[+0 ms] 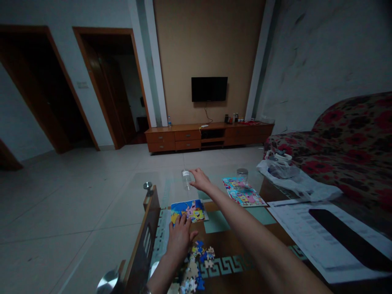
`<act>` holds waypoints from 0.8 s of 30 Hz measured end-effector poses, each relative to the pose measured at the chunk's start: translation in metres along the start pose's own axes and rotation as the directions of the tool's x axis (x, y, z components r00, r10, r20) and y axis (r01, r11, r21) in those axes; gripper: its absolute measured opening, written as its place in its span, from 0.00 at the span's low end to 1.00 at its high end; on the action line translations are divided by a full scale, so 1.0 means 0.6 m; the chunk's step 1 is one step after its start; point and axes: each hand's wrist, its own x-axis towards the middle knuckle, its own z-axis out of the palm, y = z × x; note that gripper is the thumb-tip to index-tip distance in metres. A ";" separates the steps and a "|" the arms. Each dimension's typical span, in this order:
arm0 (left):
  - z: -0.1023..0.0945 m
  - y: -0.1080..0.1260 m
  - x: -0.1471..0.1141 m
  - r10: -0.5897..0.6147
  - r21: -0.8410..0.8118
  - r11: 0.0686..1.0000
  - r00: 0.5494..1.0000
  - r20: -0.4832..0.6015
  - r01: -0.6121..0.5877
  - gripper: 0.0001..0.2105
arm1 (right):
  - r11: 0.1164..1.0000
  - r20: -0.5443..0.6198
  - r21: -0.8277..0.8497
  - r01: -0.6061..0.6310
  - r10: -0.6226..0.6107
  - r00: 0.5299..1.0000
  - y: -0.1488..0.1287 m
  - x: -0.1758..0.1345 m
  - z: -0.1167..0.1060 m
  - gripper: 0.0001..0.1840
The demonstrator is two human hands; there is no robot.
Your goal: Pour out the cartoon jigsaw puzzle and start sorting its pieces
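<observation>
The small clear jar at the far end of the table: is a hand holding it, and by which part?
The right hand has its fingertips at the upper side of the clear jar; whether it grips cannot be told. The left hand lies flat on the puzzle board.

- Dim, bluish room light; doorways far beyond the left hand (180, 237) sink into black.
- Faint sheen on the glass table (171, 192) near the right hand (200, 179).
- Edges bend and soften.

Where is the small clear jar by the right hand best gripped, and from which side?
Around its middle, fingers wrapping the round wall, probably coming from the near right, where the right hand already touches it. The small clear jar stands upright near the far edge of the glass table, with nothing close around it. Whether it has a lid is unclear.
</observation>
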 end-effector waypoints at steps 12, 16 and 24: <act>-0.012 -0.018 0.027 -0.021 -0.173 0.982 0.958 0.287 0.074 0.30 | 0.925 0.026 -0.025 -0.380 0.380 0.925 -0.047 0.158 0.162 0.31; -0.012 -0.014 0.027 -0.029 -0.167 0.983 0.968 0.251 0.072 0.28 | 0.943 0.105 -0.100 -0.319 0.329 0.939 -0.015 0.165 0.154 0.32; -0.015 -0.008 0.028 -0.007 -0.111 0.993 0.989 0.147 0.024 0.17 | 0.967 0.149 -0.187 -0.172 0.201 0.968 0.071 0.083 0.073 0.35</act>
